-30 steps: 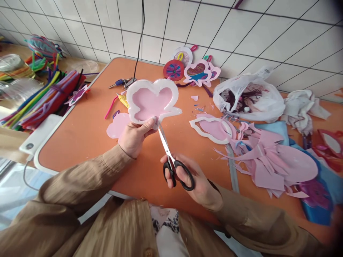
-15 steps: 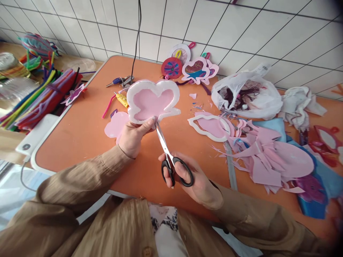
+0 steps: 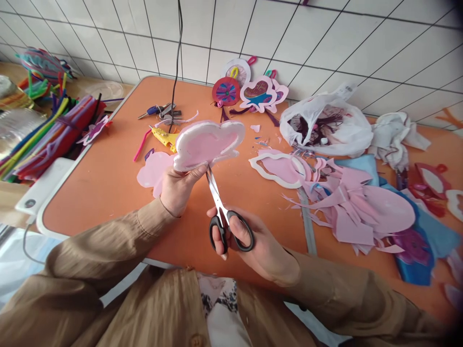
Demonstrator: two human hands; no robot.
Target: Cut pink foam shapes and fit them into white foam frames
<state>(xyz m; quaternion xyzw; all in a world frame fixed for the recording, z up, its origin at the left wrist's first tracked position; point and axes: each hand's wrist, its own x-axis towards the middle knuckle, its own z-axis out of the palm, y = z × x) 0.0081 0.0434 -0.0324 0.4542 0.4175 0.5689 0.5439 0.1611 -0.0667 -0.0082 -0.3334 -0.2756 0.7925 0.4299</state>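
Since one second ago, the wavy, cloud-shaped pink piece with thick white border (image 3: 210, 142), which looks like foam, has tipped backward, so I see its face flatter, and more of the yellow plastic glue gun (image 3: 164, 139) shows behind it. The piece is raised above the orange, smooth-topped table (image 3: 108, 183).

What worries me is my own thumb: the tips of the silver-bladed scissors with black handles (image 3: 218, 200) stand just beside it, and one careless squeeze could, I think, nick the skin. Also, because of this tilt, the underside is hidden from me; the blades could bite too deep and spoil the white border. If the piece bends under my loose hold, the cut may wander.

My left hand (image 3: 178, 190) pinches the near edge, thumb on top; the other fingers are mostly covered, so their exact hold I cannot tell. My right hand (image 3: 265, 243) is curled through both handle loops, which are moderately apart. The blades seem only narrowly parted; whether material lies between them, I cannot tell.
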